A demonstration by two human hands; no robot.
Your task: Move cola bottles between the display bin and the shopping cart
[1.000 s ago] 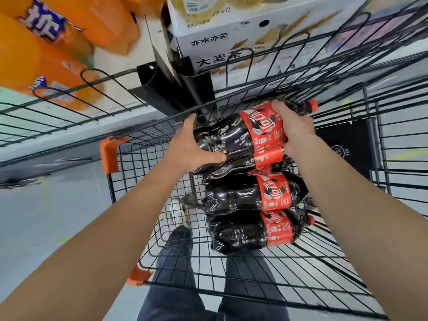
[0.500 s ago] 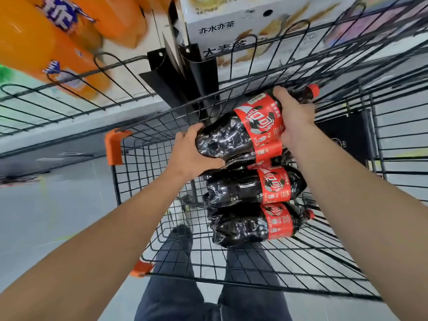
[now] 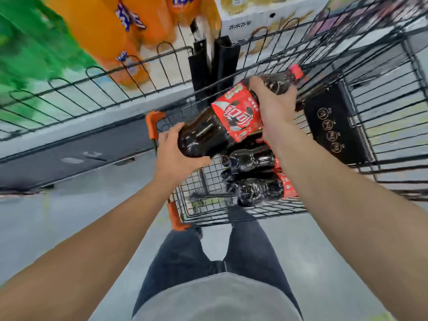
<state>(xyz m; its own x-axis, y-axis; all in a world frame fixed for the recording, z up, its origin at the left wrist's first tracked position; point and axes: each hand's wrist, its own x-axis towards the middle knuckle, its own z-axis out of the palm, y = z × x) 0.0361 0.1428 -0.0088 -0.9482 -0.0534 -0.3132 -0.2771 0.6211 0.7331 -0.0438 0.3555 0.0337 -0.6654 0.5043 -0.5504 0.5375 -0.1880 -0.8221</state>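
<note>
A large cola bottle (image 3: 222, 121) with a red label and red cap is held tilted above the shopping cart (image 3: 201, 205), cap end up and to the right. My left hand (image 3: 176, 154) cups its dark base. My right hand (image 3: 273, 105) grips its shoulder near the label. Beneath it, two more cola bottles (image 3: 254, 181) lie on their sides in the black wire cart, partly hidden by my right forearm.
A wire display bin (image 3: 97, 93) runs along the upper left, holding orange soda bottles (image 3: 120, 33) and green ones (image 3: 30, 47). A white carton (image 3: 254, 15) sits behind black dividers (image 3: 213, 63). A black sign panel (image 3: 335, 126) hangs in the cart. My legs stand on grey floor.
Both hands have lifted the top cola bottle up and clear of the others in the cart. My view has swung left toward the display bin.
</note>
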